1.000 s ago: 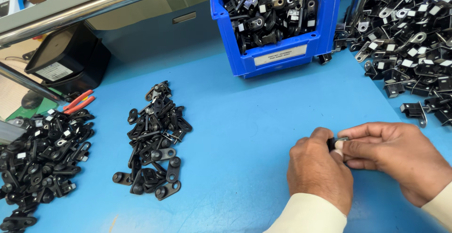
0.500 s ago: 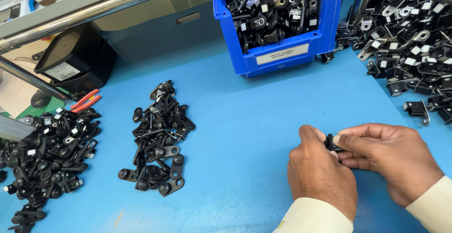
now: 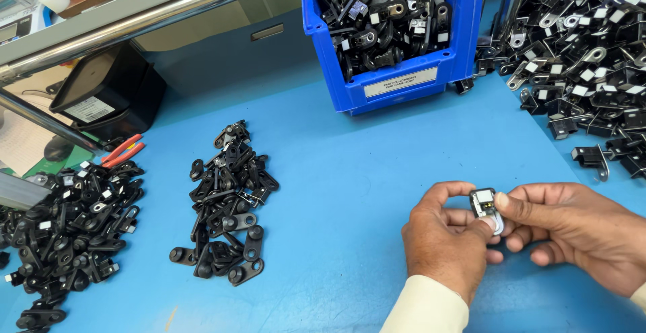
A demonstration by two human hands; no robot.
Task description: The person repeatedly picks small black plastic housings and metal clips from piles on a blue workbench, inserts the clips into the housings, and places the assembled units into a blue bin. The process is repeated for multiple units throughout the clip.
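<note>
Both my hands meet at the lower right of the blue table [image 3: 350, 191]. My left hand [image 3: 447, 242] and my right hand [image 3: 572, 228] pinch one small black plastic part with a metal tab [image 3: 484, 208] between their fingertips, held just above the table. A heap of black brackets [image 3: 229, 205] lies left of my hands. A second heap of black parts with white labels [image 3: 64, 232] lies at the far left.
A blue bin [image 3: 404, 30] full of black parts stands at the back centre. A large pile of black parts with metal lugs [image 3: 592, 57] fills the right back. Red-handled pliers [image 3: 121, 151] and a black box [image 3: 108, 97] sit at the left.
My hands have turned the small part so its top face shows between the fingertips. The view has shifted slightly; the heaps and bin lie as before.
</note>
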